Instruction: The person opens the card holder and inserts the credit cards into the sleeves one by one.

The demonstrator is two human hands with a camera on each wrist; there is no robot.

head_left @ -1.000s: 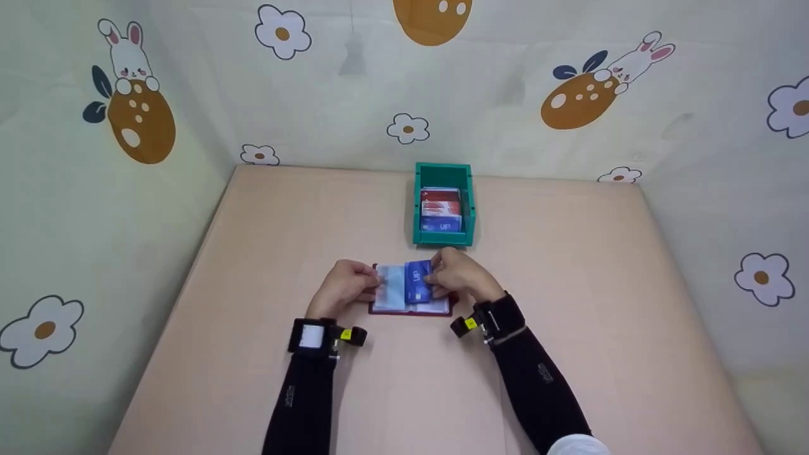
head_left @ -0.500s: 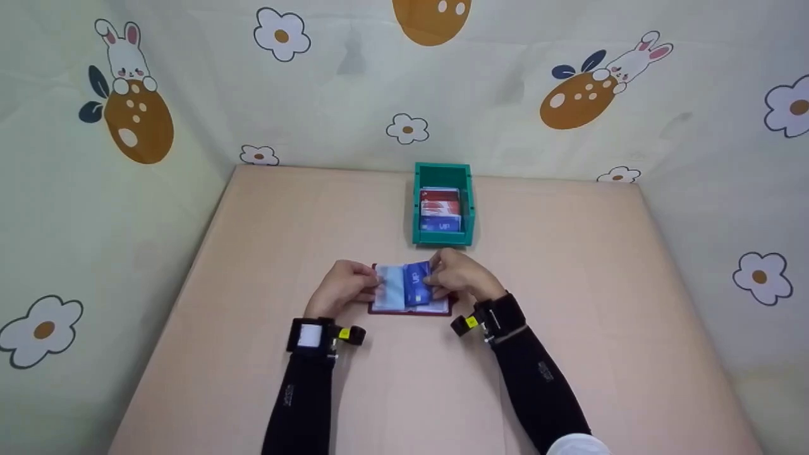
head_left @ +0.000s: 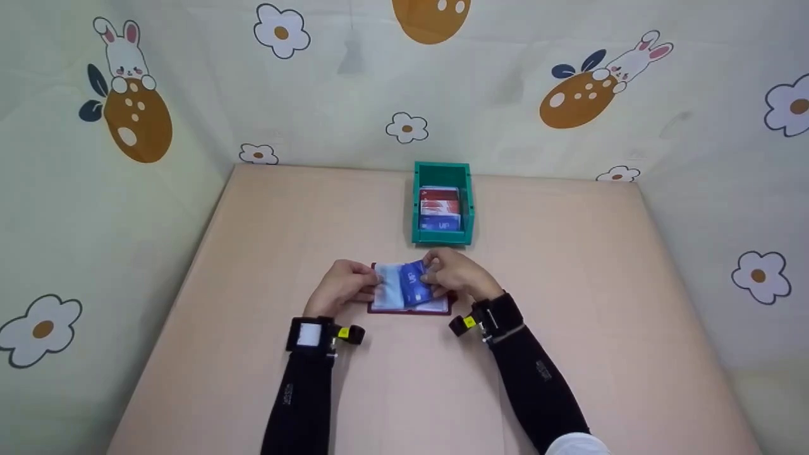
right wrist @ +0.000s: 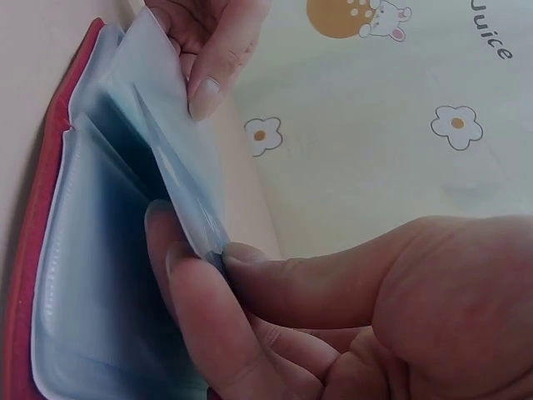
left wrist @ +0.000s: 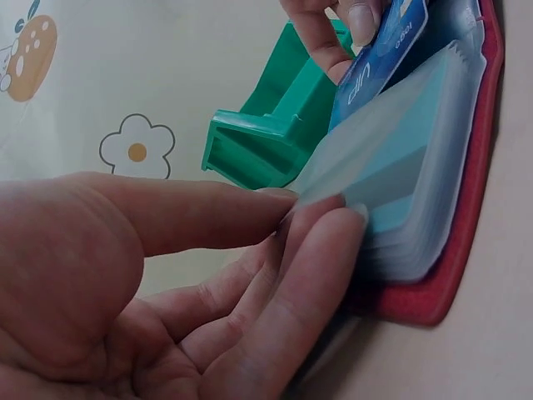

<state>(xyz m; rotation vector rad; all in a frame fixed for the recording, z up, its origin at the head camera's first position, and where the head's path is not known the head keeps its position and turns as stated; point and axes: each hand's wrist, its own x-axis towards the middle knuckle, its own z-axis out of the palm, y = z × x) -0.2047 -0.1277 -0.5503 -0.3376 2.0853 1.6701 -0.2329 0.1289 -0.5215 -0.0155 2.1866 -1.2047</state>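
Shifted slightly left and tilted more than before, the blue card [head_left: 413, 285] lies over the open red holder [head_left: 408, 312]. Fingertips closed, the left hand [head_left: 340, 285] pinches a clear sleeve [head_left: 388, 294]; the right hand [head_left: 461, 274] pinches the card, seemingly feeding it in, which calls for straightening.

Tabletop [head_left: 607, 303]: plain, peach-beige. Pale printed backdrop [head_left: 354, 101] rises beyond the tabletop's far edge and along its left and right sides. Left of tabletop: rabbit-and-brown-fruit print [head_left: 139, 120] with two dark leaves; outlined white flower print [head_left: 43, 330] beside the near half. Right of tabletop: two similar flowers [head_left: 761, 278]. Above far edge, right end: tilted rabbit-and-fruit print [head_left: 578, 101]; middle: five-petalled flower [head_left: 407, 128], partly cropped brown fruit print [head_left: 431, 20] higher.
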